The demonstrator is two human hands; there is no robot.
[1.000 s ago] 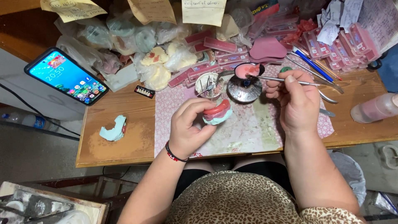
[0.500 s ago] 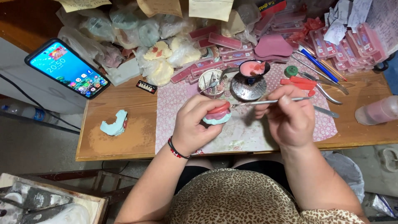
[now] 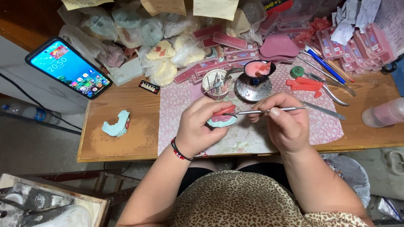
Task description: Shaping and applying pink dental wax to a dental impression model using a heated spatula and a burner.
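My left hand (image 3: 201, 126) grips a pale blue dental cast (image 3: 221, 120) with a red wax rim on top, held over a pink patterned mat (image 3: 261, 134). My right hand (image 3: 285, 122) holds a thin metal spatula (image 3: 265, 111) like a pen, and its tip touches the red wax on the cast. Just beyond the hands stand a small metal burner with a bowl of pink wax (image 3: 257, 71) and a round tin of small tools (image 3: 215, 83).
A second blue cast (image 3: 116, 125) lies on the wooden table (image 3: 118, 143) at the left. A lit phone (image 3: 68, 67) leans at the far left. Red wax sticks (image 3: 305, 84), metal instruments (image 3: 328, 94), pink tooth trays, bagged casts and a pink bottle (image 3: 385, 112) crowd the back and right.
My right hand has swung from the wax bowl back to the cast, bringing the spatula tip onto the red wax. My left hand keeps holding the cast.
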